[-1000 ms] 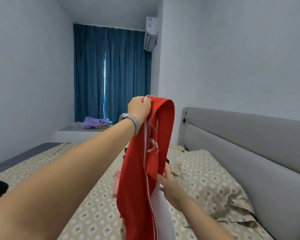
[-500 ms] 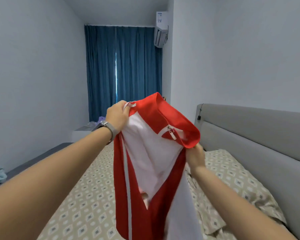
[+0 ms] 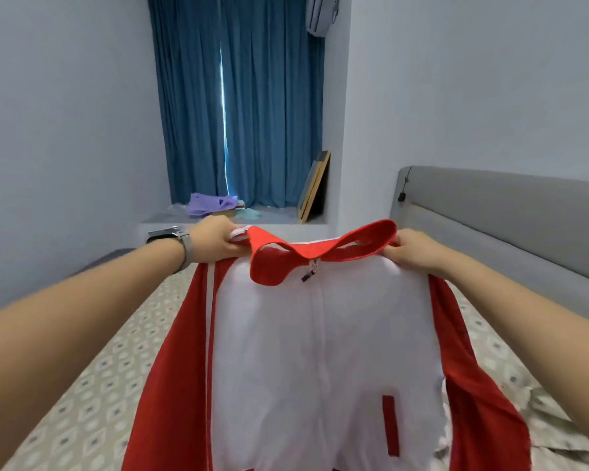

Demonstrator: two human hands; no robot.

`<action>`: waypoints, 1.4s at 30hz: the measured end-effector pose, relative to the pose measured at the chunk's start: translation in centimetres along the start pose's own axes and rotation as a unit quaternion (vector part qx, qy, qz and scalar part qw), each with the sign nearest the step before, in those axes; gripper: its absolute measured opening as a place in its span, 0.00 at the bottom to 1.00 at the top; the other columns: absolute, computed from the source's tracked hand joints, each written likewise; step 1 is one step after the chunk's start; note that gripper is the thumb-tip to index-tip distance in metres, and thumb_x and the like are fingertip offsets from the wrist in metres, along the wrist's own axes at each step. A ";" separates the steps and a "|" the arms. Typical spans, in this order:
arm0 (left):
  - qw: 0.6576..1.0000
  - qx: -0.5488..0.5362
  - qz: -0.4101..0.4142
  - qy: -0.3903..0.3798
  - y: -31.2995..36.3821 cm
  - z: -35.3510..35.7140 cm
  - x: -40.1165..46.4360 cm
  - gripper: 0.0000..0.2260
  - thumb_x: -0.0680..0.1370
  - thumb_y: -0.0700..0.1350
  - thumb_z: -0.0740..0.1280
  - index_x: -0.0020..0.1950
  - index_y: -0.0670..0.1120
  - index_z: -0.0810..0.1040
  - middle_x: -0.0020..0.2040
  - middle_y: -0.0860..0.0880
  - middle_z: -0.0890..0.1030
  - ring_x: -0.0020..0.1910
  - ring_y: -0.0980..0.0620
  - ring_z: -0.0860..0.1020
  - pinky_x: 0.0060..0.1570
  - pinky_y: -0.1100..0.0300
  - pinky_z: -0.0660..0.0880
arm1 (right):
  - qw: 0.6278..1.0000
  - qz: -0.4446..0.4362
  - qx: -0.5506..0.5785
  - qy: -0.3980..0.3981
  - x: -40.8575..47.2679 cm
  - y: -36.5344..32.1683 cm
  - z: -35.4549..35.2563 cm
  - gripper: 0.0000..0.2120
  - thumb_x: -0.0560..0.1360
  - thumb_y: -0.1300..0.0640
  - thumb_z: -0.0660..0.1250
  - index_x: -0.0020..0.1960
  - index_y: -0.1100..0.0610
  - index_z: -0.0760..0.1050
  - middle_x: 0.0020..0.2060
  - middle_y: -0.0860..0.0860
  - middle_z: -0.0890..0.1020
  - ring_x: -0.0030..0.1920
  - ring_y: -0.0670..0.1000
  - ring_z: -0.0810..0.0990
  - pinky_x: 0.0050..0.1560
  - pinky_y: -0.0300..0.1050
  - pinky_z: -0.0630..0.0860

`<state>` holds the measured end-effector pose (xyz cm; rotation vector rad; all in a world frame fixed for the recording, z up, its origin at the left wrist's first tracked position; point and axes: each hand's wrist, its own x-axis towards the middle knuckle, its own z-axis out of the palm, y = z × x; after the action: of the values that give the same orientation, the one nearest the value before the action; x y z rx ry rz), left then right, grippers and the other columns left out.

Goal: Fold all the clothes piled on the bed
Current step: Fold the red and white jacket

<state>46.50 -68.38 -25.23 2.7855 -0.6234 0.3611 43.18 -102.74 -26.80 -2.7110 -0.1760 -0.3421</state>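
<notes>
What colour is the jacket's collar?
Red, on the jacket collar; the head view shows it.

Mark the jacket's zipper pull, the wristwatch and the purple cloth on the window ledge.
zipper pull point(image 3: 309, 272), head view, on the dark tab hanging below the red collar.
wristwatch point(image 3: 184, 244), head view, on the band round the left wrist.
purple cloth point(image 3: 210, 205), head view, on its crumpled middle, before the blue curtain.

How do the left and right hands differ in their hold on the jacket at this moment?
The left hand has a watch at its wrist and pinches the white shoulder edge; the right hand has a bare wrist and grips beside the red collar. Both hold the jacket up by its shoulders.
</notes>
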 end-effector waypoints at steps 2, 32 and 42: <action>0.998 0.037 -0.053 -0.003 -1.4 3.9 2.4 0.15 0.79 0.47 0.65 0.33 0.44 0.71 0.37 0.42 0.76 0.40 0.42 0.74 0.35 0.55 0.64 | 0.999 0.003 0.013 -0.032 2.4 1.7 3.1 0.17 0.81 0.46 0.60 0.41 0.57 0.75 0.39 0.50 0.79 0.45 0.51 0.75 0.43 0.45 0.67; 0.940 0.143 -0.300 -0.078 -24.0 59.2 32.3 0.15 0.83 0.41 0.50 0.65 0.42 0.70 0.60 0.42 0.76 0.57 0.42 0.78 0.47 0.53 0.69 | 0.977 0.211 0.005 -0.040 33.9 27.8 54.2 0.29 0.76 0.30 0.51 0.30 0.51 0.72 0.31 0.51 0.80 0.36 0.56 0.79 0.38 0.49 0.74; 0.953 -0.035 -0.278 -0.118 -21.6 55.1 27.4 0.20 0.82 0.41 0.54 0.73 0.38 0.57 0.68 0.38 0.63 0.60 0.38 0.72 0.55 0.49 0.68 | 0.977 0.149 0.010 -0.151 31.6 27.5 52.6 0.14 0.82 0.48 0.56 0.55 0.60 0.68 0.55 0.58 0.77 0.54 0.58 0.75 0.50 0.51 0.71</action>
<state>90.15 -76.75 -72.93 2.7990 0.1191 -0.1109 89.45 -104.29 -75.54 -2.7011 0.1421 0.1580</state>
